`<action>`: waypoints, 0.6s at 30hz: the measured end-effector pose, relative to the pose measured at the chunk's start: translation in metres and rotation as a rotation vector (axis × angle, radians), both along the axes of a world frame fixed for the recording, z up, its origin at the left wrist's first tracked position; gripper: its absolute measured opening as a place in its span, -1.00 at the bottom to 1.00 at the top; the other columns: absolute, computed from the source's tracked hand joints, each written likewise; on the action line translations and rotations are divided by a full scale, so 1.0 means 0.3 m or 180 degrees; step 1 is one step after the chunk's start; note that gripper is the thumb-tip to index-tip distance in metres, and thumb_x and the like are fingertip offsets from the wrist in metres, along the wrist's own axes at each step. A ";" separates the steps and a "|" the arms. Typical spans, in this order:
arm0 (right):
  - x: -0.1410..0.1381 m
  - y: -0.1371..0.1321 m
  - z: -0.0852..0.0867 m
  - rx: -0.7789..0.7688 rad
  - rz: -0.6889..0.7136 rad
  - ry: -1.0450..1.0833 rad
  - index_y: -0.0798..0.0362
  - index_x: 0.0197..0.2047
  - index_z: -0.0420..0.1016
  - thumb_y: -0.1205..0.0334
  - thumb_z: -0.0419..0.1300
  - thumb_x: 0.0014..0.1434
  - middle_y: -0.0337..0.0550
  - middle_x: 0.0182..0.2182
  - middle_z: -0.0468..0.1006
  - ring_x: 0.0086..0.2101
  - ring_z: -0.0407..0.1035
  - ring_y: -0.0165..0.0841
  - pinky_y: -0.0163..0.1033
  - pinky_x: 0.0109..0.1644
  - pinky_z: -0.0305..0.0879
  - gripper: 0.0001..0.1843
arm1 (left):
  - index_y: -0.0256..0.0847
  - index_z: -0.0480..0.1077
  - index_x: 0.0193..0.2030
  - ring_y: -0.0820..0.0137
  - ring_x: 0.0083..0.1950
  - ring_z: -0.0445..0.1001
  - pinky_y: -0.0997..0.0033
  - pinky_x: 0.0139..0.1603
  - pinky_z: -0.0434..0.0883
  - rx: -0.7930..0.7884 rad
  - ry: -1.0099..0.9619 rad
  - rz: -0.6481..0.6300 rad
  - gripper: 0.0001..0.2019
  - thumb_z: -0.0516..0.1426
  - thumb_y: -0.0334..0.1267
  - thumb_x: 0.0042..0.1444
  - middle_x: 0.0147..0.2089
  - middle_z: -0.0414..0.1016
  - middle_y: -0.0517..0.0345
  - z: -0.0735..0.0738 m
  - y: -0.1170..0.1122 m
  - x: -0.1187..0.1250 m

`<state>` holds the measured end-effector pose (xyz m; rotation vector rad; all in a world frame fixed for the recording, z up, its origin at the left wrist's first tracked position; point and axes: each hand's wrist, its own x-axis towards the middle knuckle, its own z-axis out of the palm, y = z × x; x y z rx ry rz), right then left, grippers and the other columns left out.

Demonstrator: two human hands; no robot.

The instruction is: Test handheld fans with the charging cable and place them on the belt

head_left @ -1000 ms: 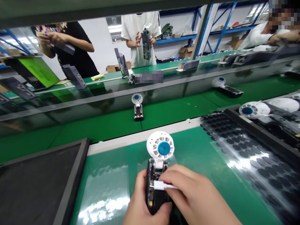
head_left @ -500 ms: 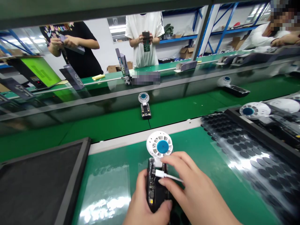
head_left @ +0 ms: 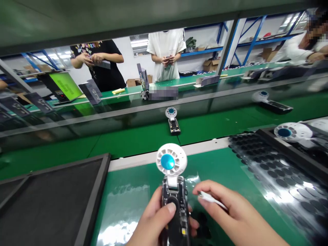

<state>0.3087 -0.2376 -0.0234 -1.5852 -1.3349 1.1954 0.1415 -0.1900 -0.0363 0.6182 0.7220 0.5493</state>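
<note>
a: what is cut off or hard to read in the head view?

b: the lower end of the handheld fan (head_left: 174,201) runs out of the bottom edge. the left hand (head_left: 153,222) is cropped at the wrist. the right hand (head_left: 230,215) trails off at 5 o'clock. the sheet of black round pads (head_left: 276,164) at 3 o'clock is washed by glare. the fan unit on the conveyor (head_left: 173,120) at 12 o'clock is too small for detail.

a: left hand pose?

b: wrapped around the fan's dark clear body from 7 o'clock, thumb lying on the front face, fingertips showing on the far side. firm hold; the white round head with blue hub points to 12 o'clock, over the green mat (head_left: 133,191).

a: right hand?

b: just beside the fan at 3 o'clock, not touching it. thumb and forefinger pinch the white cable plug (head_left: 205,196), tip aimed at the body with a small gap between. cable runs back along the hand.

a: surroundings?

b: black tray (head_left: 84,205) at 9 o'clock.
</note>
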 end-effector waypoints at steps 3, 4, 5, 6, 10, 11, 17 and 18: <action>-0.008 -0.010 0.003 0.0040 0.0216 0.0187 -0.03 -0.34 0.32 0.07 0.01 0.10 -0.24 -0.34 0.48 -0.30 0.36 -0.28 -0.32 -0.30 0.27 -0.82 | -0.27 0.27 -0.24 0.36 -0.48 0.45 0.40 -0.45 0.34 -0.0046 -0.0119 0.0046 -0.78 0.02 -0.16 0.05 -0.40 0.48 0.06 -0.010 0.000 -0.004; -0.010 -0.014 0.003 0.0091 0.0262 0.0200 -0.03 -0.36 0.33 0.04 -0.03 0.13 -0.24 -0.37 0.48 -0.30 0.36 -0.28 -0.31 -0.28 0.27 -0.78 | -0.27 0.27 -0.27 0.38 -0.51 0.44 0.45 -0.50 0.30 -0.0001 -0.0076 0.0072 -0.78 -0.01 -0.14 0.08 -0.41 0.47 0.08 -0.011 0.001 -0.005; -0.013 -0.017 0.004 0.0143 0.0291 0.0164 -0.03 -0.39 0.33 0.04 -0.08 0.16 -0.25 -0.40 0.47 -0.31 0.35 -0.29 -0.31 -0.25 0.26 -0.73 | -0.27 0.27 -0.27 0.39 -0.52 0.43 0.49 -0.54 0.27 0.0040 -0.0011 0.0102 -0.77 -0.03 -0.14 0.09 -0.42 0.46 0.09 -0.010 0.002 -0.005; -0.016 -0.020 0.003 0.0195 0.0297 0.0083 -0.03 -0.42 0.34 0.04 -0.12 0.18 -0.26 -0.43 0.45 -0.33 0.34 -0.31 -0.31 -0.25 0.25 -0.69 | -0.27 0.26 -0.25 0.40 -0.53 0.43 0.52 -0.55 0.25 0.0064 0.0048 0.0103 -0.78 -0.04 -0.15 0.10 -0.44 0.46 0.10 -0.006 0.002 -0.005; -0.029 -0.023 -0.005 0.0301 0.0433 -0.0370 -0.02 -0.50 0.31 0.12 -0.07 0.18 -0.30 -0.52 0.36 -0.45 0.30 -0.39 -0.36 -0.37 0.21 -0.71 | -0.26 0.20 -0.19 0.44 -0.56 0.42 0.57 -0.54 0.22 -0.0110 -0.0068 0.0046 -0.80 -0.08 -0.20 0.13 -0.51 0.44 0.11 0.014 -0.006 -0.001; -0.032 -0.021 -0.007 0.0319 0.0500 -0.0419 -0.02 -0.51 0.31 0.14 -0.06 0.18 -0.30 -0.52 0.36 -0.46 0.30 -0.40 -0.37 -0.39 0.19 -0.72 | -0.26 0.19 -0.17 0.44 -0.57 0.41 0.56 -0.54 0.22 -0.0157 -0.0139 0.0032 -0.80 -0.10 -0.21 0.14 -0.53 0.44 0.10 0.018 -0.009 0.000; -0.044 -0.010 -0.013 0.0197 0.0561 -0.0487 0.00 -0.53 0.30 0.16 -0.05 0.18 -0.29 -0.52 0.37 -0.46 0.30 -0.40 -0.35 -0.38 0.18 -0.71 | -0.27 -0.08 0.11 0.40 -0.57 0.42 0.55 -0.53 0.21 -0.0170 -0.0294 -0.0211 -0.61 -0.12 -0.23 0.17 -0.65 0.44 0.09 0.017 -0.015 -0.004; -0.044 -0.011 -0.013 0.0137 0.0540 -0.0502 0.00 -0.53 0.30 0.16 -0.06 0.18 -0.28 -0.52 0.37 -0.47 0.30 -0.39 -0.35 -0.39 0.18 -0.71 | -0.26 -0.13 0.14 0.39 -0.56 0.43 0.55 -0.52 0.21 -0.0155 -0.0314 -0.0235 -0.56 -0.09 -0.22 0.15 -0.64 0.45 0.08 0.016 -0.014 -0.006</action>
